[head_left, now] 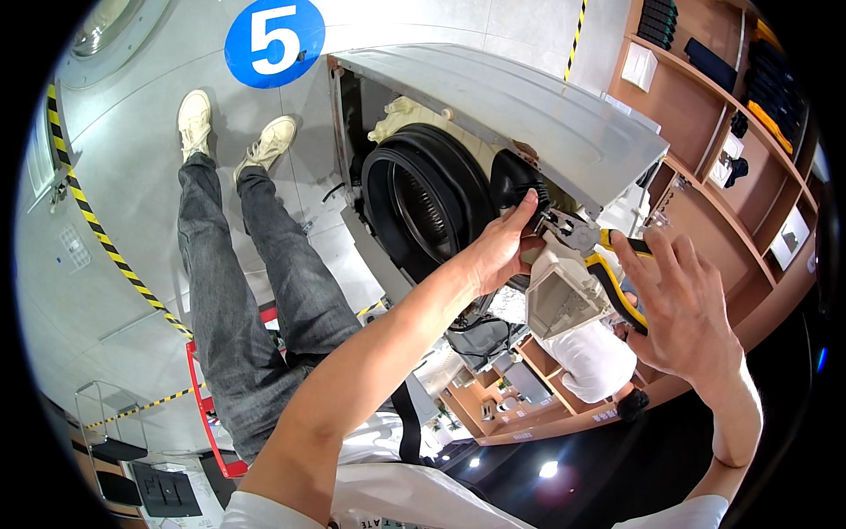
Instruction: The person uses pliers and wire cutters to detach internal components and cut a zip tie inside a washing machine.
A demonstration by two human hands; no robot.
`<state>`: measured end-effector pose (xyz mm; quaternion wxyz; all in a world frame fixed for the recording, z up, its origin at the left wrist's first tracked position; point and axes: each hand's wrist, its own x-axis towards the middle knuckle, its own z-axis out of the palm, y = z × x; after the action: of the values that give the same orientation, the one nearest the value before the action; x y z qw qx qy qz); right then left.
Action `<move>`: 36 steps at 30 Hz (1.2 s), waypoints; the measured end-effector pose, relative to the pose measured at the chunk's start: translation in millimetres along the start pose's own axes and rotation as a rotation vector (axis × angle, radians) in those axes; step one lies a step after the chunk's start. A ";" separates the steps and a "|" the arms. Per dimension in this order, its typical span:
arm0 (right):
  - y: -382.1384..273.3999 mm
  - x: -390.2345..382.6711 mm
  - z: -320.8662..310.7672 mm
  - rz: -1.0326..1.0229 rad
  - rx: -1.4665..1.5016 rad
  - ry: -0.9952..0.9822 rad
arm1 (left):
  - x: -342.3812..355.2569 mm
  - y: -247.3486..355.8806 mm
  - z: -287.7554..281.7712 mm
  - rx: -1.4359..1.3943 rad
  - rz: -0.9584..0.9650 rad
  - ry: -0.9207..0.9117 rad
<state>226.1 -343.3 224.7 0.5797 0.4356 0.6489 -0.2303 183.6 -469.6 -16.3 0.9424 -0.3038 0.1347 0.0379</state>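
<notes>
A washing machine with its front panel off shows a black door gasket (423, 203) and a grey metal top panel (529, 106). My left hand (498, 251) reaches in and grips a black ribbed hose (520, 181) at the machine's upper corner. Just right of it, the jaws of pliers (573, 234) with yellow and black handles sit at the hose's end. My right hand (687, 309) holds the pliers' handles against its palm, with the fingers spread. A beige plastic drawer housing (564, 295) hangs below the pliers.
A person in grey jeans (256, 273) and cream shoes stands left of the machine. Another person in a white shirt (595, 357) is beyond the housing. Wooden shelves (740, 176) with dark items line the right. Yellow-black floor tape (106, 247) and a blue round floor marker (273, 40) lie on the grey floor.
</notes>
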 end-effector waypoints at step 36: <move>16.3 -3.7 -1.3 0.219 0.383 -0.235 | 4.6 4.3 2.9 0.013 0.079 0.052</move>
<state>238.7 -335.0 231.8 0.5797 0.5753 0.4706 -0.3339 188.0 -464.4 -17.7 0.9383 -0.2930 0.1713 0.0661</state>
